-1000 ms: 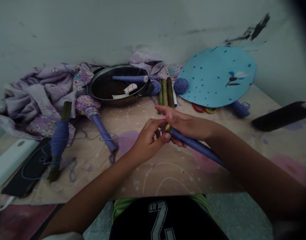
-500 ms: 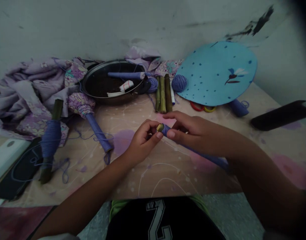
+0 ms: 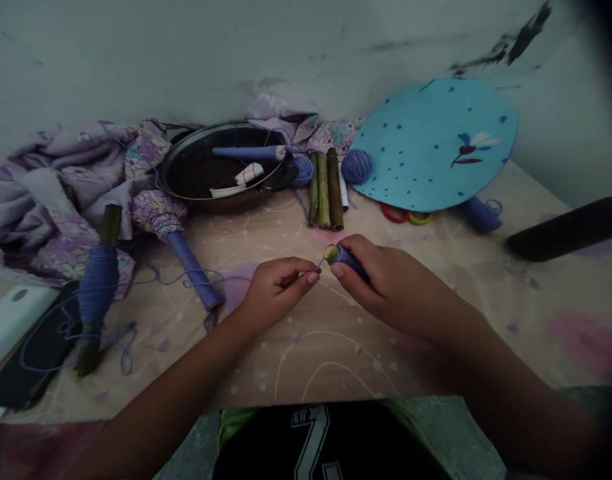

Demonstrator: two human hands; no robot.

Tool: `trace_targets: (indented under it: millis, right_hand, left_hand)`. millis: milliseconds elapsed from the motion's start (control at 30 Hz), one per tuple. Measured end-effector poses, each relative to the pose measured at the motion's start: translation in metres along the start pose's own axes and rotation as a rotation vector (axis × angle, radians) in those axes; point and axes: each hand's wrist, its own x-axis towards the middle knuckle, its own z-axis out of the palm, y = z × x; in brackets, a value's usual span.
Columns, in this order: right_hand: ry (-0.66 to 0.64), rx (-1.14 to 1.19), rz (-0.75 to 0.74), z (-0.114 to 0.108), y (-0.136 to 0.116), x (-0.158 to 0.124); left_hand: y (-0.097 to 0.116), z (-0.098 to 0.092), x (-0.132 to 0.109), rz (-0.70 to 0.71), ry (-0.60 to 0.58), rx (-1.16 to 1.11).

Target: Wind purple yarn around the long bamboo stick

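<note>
My right hand point(image 3: 381, 280) is wrapped round a stick point(image 3: 347, 259) covered in blue-purple yarn, its bare greenish end pointing left. A short length of yarn point(image 3: 321, 261) runs from that end to my left hand point(image 3: 285, 283), which pinches it between thumb and finger. Farther left, a yarn-wrapped stick point(image 3: 191, 267) with a floral cloth head lies on the table, loose yarn trailing across it. A thicker stick wound with yarn point(image 3: 99, 283) rests at the far left.
Behind my hands are a black pan point(image 3: 186, 195), green stalks point(image 3: 323, 193), a yarn ball point(image 3: 357, 166) and a blue oval board point(image 3: 436, 147). A dark cylinder point(image 3: 566, 230) lies right, a phone point(image 3: 39, 353) left, and crumpled purple cloth point(image 3: 41, 180) at the back left.
My left hand has come off the stick's end and moved slightly left, with yarn stretched from it. My right hand has closed round the stick, whose end has shifted a little right.
</note>
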Motion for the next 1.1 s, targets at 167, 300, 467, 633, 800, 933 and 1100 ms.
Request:
trace_targets:
  millis: [167,300,467,633,800,933,1100]
  right_hand:
    - [0.054,-0.124,0.007,0.003,-0.006,-0.005]
    - [0.067,-0.208,-0.007,0.005,-0.007,-0.008]
    - [0.099,-0.18,-0.04,0.006,-0.007,-0.012]
    - [0.097,-0.139,-0.116,0.006,-0.008,-0.013]
    - [0.092,-0.108,-0.102,0.003,-0.012,-0.015]
    - [0.097,-0.089,-0.097,0.0,-0.013,-0.017]
    - [0.111,-0.075,-0.111,0.001,-0.013,-0.018]
  left_hand:
    - [-0.002,-0.003,0.0,0.216,-0.084,0.213]
    - [-0.008,-0.002,-0.001,0.298,-0.108,0.284]
    - [-0.009,-0.002,-0.003,0.397,-0.171,0.38]
    - [-0.009,0.001,-0.005,0.444,-0.199,0.438]
    - [-0.013,0.004,-0.007,0.44,-0.217,0.375]
    - [-0.012,0.005,-0.008,0.469,-0.203,0.441]
    - [-0.007,0.01,-0.007,0.541,-0.13,0.57]
